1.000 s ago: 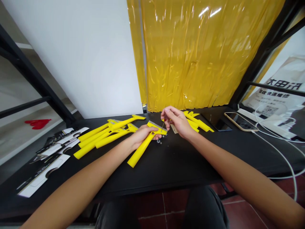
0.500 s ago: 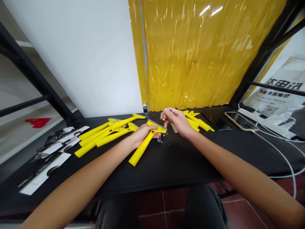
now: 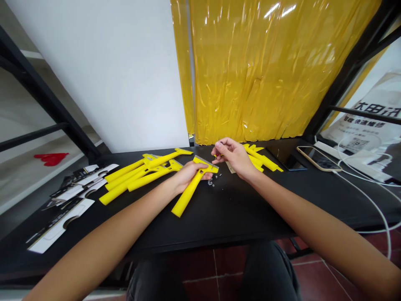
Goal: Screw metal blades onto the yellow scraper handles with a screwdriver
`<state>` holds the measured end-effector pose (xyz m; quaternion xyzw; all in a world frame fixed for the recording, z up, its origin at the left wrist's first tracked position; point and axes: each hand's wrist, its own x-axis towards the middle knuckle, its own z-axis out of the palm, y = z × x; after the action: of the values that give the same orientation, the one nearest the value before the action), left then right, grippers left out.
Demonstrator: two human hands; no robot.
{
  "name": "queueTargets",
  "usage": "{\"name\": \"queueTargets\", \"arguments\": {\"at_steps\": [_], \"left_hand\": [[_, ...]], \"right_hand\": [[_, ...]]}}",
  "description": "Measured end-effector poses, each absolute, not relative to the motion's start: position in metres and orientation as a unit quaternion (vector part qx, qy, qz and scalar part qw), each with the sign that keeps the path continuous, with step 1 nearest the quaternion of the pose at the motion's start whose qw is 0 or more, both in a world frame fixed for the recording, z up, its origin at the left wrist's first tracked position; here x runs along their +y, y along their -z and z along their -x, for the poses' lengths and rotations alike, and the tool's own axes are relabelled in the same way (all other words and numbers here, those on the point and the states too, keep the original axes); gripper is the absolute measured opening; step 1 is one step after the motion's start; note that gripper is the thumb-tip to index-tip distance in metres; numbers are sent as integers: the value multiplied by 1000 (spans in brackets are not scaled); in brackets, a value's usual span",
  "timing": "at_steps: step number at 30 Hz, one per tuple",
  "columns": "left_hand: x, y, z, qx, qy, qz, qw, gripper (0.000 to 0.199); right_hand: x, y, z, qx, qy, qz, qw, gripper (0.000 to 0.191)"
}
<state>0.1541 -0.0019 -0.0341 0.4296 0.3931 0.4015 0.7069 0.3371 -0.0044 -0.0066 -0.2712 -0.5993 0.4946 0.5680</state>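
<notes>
My left hand (image 3: 185, 176) is closed around a yellow scraper (image 3: 187, 195), near the blade end. The scraper's handle slants down toward me, and a grey blade strip runs along its head. In my right hand (image 3: 234, 158) is a small screwdriver (image 3: 218, 154) with a dark red handle, pinched between the fingers. Its thin shaft points down at the right end of the scraper's head; the exact contact is too small to make out. Several tiny metal fasteners (image 3: 210, 182) lie on the black table beside my left fingertips.
To the left, several yellow scrapers (image 3: 138, 180) lie in a heap, with white-and-black cards (image 3: 62, 225) beyond them. More yellow pieces (image 3: 265, 162) lie behind my right hand. A dark phone (image 3: 286, 158), a second phone (image 3: 316, 159) and white cables (image 3: 372, 205) occupy the right side.
The view has shifted slightly. My right hand has turned a little, so more of the screwdriver's red handle shows. Both hands keep their hold, and the scraper stays nearly in place.
</notes>
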Motion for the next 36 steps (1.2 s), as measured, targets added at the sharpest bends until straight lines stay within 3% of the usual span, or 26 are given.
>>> {"name": "queueTargets", "arguments": {"at_steps": [15, 26, 32, 36], "left_hand": [[-6, 29, -157, 412, -385, -440, 699, 12], [-5, 30, -156, 400, -402, -431, 702, 10], [-3, 31, -155, 405, -419, -394, 711, 8], [-4, 30, -156, 403, -421, -403, 706, 10]], "right_hand": [[-7, 5, -338, -629, -515, 242, 529, 35], [-9, 4, -340, -620, -490, 265, 553, 52], [-3, 7, -342, -584, -524, 248, 568, 21], [-3, 6, -342, -604, -505, 243, 566, 20]]}}
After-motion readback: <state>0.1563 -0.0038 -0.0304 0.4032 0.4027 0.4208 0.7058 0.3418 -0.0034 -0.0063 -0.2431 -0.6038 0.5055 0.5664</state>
